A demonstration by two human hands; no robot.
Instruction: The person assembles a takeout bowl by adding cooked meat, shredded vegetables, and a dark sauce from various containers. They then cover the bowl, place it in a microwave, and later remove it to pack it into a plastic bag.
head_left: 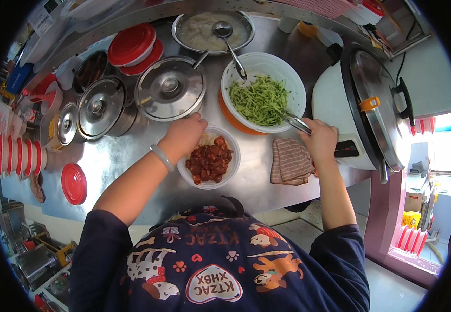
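On the steel counter [132, 156], at the centre of the head view, we see a round white plastic bowl of red-brown meat pieces [209, 157]. The left hand [183, 136] rests on its rim at 10 o'clock, fingers curled together around the edge. At 2 o'clock from this bowl, the right hand [319, 139] closes its fingers on metal tongs [294, 122]; the tips of the tongs lie in the shredded green vegetable inside a large white bowl [263, 92]. A folded striped brown cloth [290, 161] lies just beside the right hand, at 7 o'clock. A white rice cooker [363, 104] stands at 3 o'clock. A lidded steel pot [170, 88] sits at 12 o'clock from the left hand.
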